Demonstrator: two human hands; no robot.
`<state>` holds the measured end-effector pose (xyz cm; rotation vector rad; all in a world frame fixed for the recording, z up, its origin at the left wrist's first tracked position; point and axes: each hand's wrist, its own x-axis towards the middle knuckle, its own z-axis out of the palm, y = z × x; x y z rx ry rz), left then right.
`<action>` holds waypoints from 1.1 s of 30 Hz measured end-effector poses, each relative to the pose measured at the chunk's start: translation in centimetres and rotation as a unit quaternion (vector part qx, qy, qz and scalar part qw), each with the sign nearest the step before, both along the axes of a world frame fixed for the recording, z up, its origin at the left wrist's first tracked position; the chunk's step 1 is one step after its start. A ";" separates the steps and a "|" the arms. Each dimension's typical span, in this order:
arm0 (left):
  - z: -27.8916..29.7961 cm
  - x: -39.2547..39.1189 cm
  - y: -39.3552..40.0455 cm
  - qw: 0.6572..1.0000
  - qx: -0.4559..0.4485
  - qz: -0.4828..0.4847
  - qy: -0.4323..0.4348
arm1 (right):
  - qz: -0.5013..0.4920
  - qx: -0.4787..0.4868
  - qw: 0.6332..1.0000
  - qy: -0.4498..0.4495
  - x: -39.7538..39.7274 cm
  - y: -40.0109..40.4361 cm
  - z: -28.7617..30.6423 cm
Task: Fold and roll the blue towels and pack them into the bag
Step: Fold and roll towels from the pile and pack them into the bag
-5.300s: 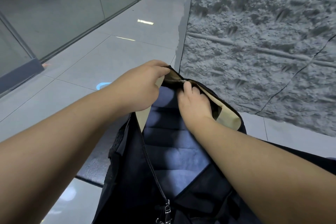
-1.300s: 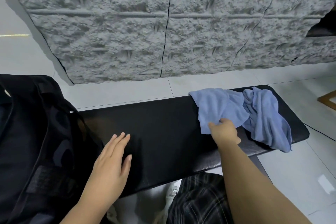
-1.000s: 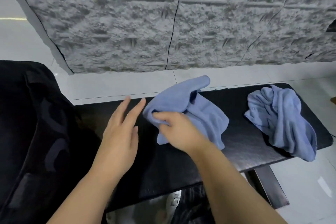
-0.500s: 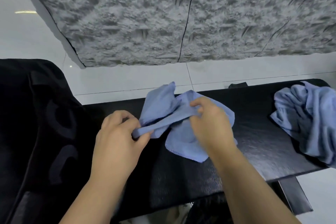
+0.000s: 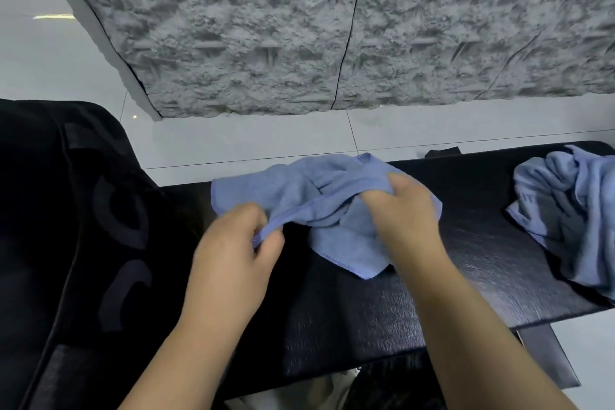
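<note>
Below a rough grey wall, on the black bench (image 5: 432, 309) near its far edge, the left hand (image 5: 233, 263) and right hand (image 5: 402, 213) each pinch the hem of a soft, limp blue towel (image 5: 299, 190), likely best held at its corners.

Both hands pinch one towel (image 5: 319, 196) over the bench (image 5: 432, 293): left hand (image 5: 233, 253) at its edge, right hand (image 5: 402, 213) mid-cloth. Another towel (image 5: 572, 210) lies crumpled at the bench's right end, the bag (image 5: 83, 226) at its left.
</note>
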<state>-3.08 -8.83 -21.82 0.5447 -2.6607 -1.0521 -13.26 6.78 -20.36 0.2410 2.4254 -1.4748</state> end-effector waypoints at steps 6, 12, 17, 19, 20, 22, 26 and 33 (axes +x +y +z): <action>-0.3 -0.2 1.1 0.988 0.130 -0.066 -0.053 | 0.233 -0.098 0.967 0.028 2.3 -2.8 1.0; -0.1 -0.2 0.5 0.997 0.055 -0.028 -0.043 | 0.249 -0.057 0.963 0.090 2.4 -2.8 1.1; 0.9 -0.3 1.1 0.990 0.133 -0.004 0.043 | 0.157 0.082 0.961 0.212 2.0 -2.5 0.0; 1.3 -0.3 1.3 0.982 0.182 -0.005 0.058 | 0.154 0.100 0.956 0.228 1.8 -2.4 -0.3; 1.4 -0.3 1.4 0.976 0.207 0.000 0.065 | 0.163 0.097 0.956 0.223 1.8 -2.4 -0.3; 1.6 -0.3 1.2 0.966 0.243 0.030 0.079 | 0.188 0.058 0.962 0.190 2.0 -2.4 0.0; 1.5 -0.6 0.3 0.969 0.213 0.091 0.087 | 0.164 -0.018 0.959 0.230 2.5 -2.7 1.1; 1.7 -0.8 0.2 0.966 0.221 0.109 0.077 | 0.205 -0.047 0.964 0.165 2.7 -3.1 1.9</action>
